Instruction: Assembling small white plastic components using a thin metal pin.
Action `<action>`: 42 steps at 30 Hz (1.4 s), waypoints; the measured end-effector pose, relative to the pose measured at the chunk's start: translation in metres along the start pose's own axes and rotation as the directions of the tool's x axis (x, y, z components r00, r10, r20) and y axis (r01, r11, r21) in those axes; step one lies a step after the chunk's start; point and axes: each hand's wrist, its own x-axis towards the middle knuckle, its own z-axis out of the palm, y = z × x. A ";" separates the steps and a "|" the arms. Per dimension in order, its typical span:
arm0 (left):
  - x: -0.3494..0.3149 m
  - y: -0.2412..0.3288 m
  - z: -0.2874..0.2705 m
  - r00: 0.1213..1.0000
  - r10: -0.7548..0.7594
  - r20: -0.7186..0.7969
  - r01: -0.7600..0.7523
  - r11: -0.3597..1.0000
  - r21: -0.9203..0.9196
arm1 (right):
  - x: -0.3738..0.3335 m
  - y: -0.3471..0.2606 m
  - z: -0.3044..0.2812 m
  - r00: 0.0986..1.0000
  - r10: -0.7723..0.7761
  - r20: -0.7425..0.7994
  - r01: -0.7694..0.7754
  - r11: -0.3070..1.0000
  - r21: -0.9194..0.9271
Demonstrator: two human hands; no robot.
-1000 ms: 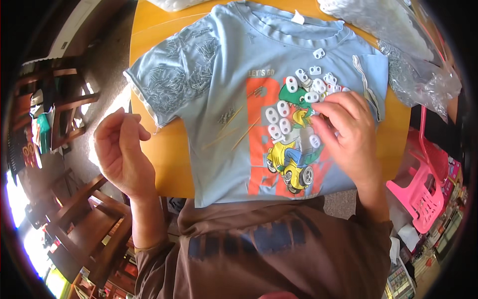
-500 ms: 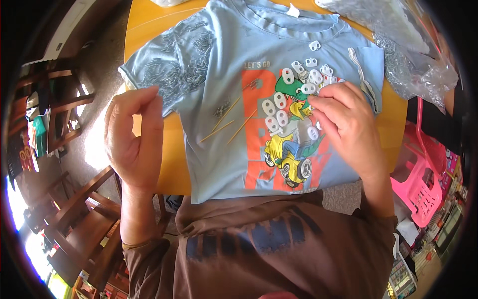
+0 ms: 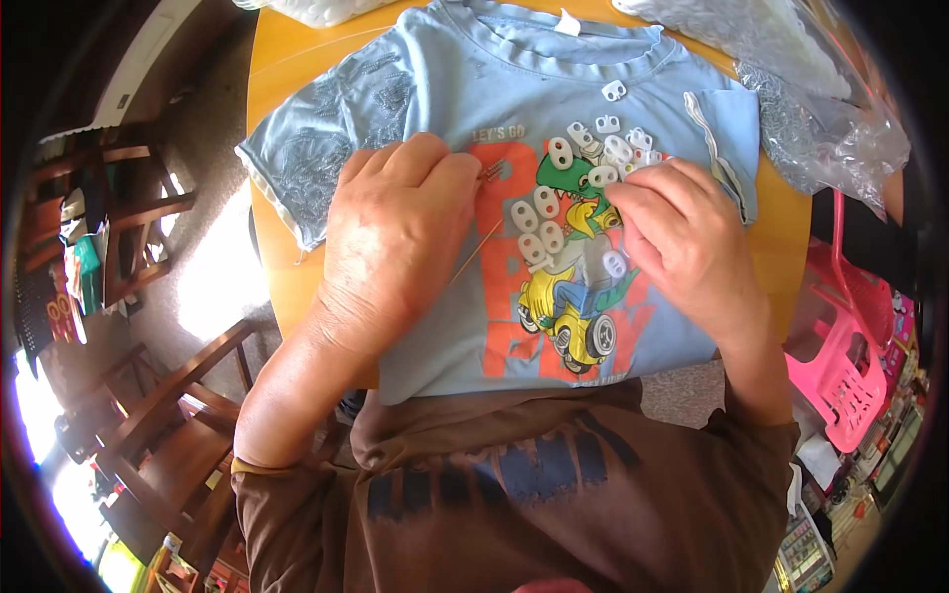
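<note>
Left hand (image 3: 395, 237) pinching thin sticks (image 3: 491, 171) on blue shirt (image 3: 445, 89), right hand (image 3: 682, 242) fingering white tabs (image 3: 578, 188), table edge near.

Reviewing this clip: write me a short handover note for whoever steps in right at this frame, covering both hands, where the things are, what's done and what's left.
Left hand: lies palm down on the light blue T-shirt, fingers curled near a thin stick on the fabric; whether it grips anything cannot be told.
Right hand: fingers pinch at the small white oval pieces scattered over the printed front.
Things: the shirt is spread flat on the round wooden table; clear plastic bags lie at the upper right; a pink plastic stool stands beside the table.
Done: shirt laid out, pieces placed on it.
Left: the pieces lie loose in a cluster, apparently unsorted.
</note>
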 end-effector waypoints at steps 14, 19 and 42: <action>-0.012 0.020 -0.026 0.891 -0.408 0.200 0.417 0.562 -0.714 | 0.005 -0.023 -0.009 0.945 0.301 0.129 -0.229 0.324 0.918; -0.021 0.030 -0.027 0.903 -0.307 0.300 0.395 0.321 -0.861 | 0.018 -0.044 -0.008 0.943 0.260 0.207 -0.247 0.135 0.959; -0.028 0.020 -0.019 0.989 -0.102 0.108 0.146 0.538 -0.830 | 0.023 -0.052 -0.004 0.967 0.195 0.162 -0.228 0.387 0.894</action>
